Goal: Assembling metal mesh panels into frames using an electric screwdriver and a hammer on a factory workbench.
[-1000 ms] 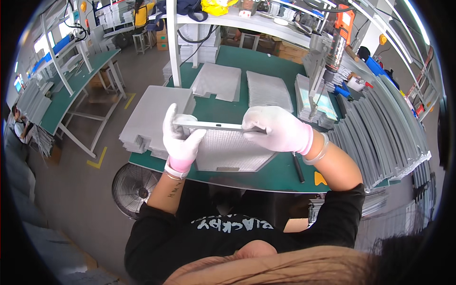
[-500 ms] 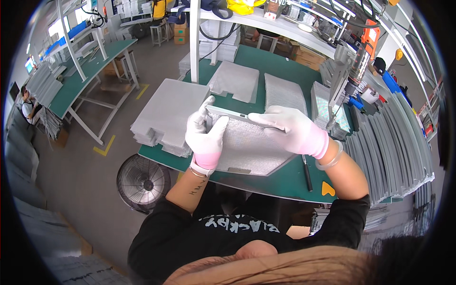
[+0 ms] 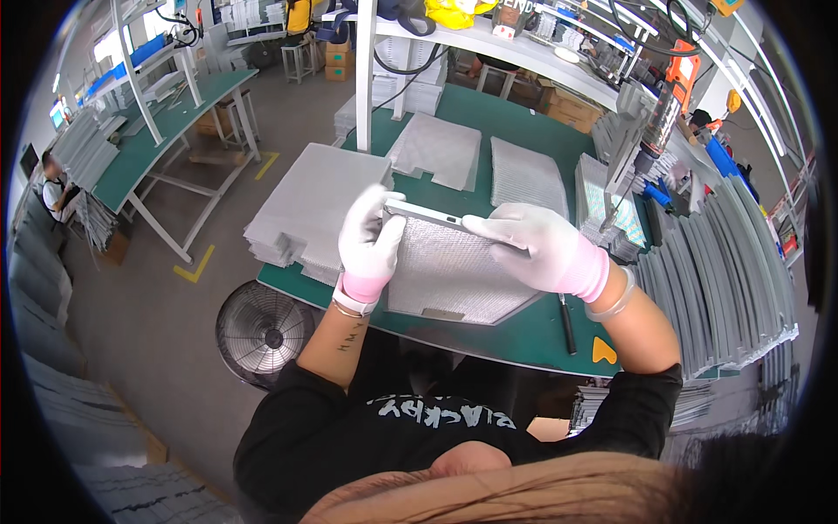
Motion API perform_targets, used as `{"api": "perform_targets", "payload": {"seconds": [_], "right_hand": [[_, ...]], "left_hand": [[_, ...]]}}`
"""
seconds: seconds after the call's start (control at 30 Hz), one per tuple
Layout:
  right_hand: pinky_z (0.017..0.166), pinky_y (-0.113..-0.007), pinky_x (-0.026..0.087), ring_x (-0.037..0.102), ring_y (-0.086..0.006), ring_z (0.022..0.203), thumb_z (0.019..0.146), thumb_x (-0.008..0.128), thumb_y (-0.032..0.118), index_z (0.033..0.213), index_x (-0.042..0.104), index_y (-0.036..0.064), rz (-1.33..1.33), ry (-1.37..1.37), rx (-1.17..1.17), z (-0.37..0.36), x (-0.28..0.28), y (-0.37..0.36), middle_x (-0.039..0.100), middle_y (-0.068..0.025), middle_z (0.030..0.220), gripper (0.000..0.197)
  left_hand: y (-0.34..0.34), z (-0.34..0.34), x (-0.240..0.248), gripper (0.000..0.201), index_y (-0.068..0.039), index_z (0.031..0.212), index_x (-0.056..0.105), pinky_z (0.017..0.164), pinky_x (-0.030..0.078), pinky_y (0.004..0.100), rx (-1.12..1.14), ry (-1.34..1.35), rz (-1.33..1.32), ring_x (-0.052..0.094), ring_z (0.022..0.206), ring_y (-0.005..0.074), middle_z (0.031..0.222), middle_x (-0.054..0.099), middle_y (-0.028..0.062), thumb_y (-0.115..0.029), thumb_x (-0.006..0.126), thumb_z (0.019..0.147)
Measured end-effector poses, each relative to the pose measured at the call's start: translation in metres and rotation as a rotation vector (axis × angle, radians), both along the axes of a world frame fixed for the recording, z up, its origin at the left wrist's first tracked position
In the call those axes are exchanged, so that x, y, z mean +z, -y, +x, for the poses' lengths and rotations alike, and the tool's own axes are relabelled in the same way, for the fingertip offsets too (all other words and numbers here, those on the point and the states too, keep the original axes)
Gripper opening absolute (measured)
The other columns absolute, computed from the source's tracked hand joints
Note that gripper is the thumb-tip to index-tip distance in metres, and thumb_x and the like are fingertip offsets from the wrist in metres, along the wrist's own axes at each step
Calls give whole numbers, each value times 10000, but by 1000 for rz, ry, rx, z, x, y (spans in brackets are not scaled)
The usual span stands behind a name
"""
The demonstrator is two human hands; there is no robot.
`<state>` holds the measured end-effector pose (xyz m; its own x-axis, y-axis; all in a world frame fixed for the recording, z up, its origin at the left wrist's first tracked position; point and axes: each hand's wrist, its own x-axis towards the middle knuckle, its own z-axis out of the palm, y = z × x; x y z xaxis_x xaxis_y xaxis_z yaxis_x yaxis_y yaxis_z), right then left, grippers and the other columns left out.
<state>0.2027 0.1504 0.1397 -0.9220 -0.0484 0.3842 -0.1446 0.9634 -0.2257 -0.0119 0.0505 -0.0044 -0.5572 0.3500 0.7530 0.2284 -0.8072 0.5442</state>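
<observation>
A silvery mesh panel [image 3: 463,279] with a pale metal edge strip [image 3: 425,212] is in front of me, its far edge tilted up toward me. My left hand [image 3: 369,240], in a white glove with a pink cuff, grips the left end of that strip, thumb on the near side and fingers curled behind. At the strip's right end, beside a small dark slot, my gloved right hand [image 3: 537,244] pinches the edge. Its fingertips partly hide the strip. Near the panel's lower edge is a small rectangular notch or plate [image 3: 443,314].
The green table [image 3: 419,336] holds a stack of grey panels [image 3: 305,196] at left and more mesh sheets [image 3: 528,175] behind. Right of the panel lie a dark-handled tool [image 3: 568,327] and a yellow piece [image 3: 603,350]. An orange power screwdriver [image 3: 672,96] hangs at right; a floor fan [image 3: 266,336] stands left.
My left hand has shifted slightly left along the strip, its thumb drawn closer to the fingers. My right hand stays at the strip's right end. The whole view has shifted a little.
</observation>
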Motion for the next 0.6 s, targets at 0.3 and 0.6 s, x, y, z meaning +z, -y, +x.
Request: {"api": "perform_targets", "payload": {"seconds": [0.3,0.6], "right_hand": [[720,-407,511,621,-348,793,794,639,-61,1287,630,38,0,-56,73,-2,-5,-8,608,-161,855,502],[753,-406,521,631,-352,824,810,637,-50,1287,634,48,-45,-6,43,2,-1,-3,631,-167,897,486]], "left_hand": [[2,-21,1,338,-7,1149,624,844,454,276,-175,-54,63,546,953,136,1120,556,73,65,676,824],[10,-17,9,249,-46,1100,573,877,430,274,-310,-1,-27,534,939,137,1072,535,61,44,600,870]]}}
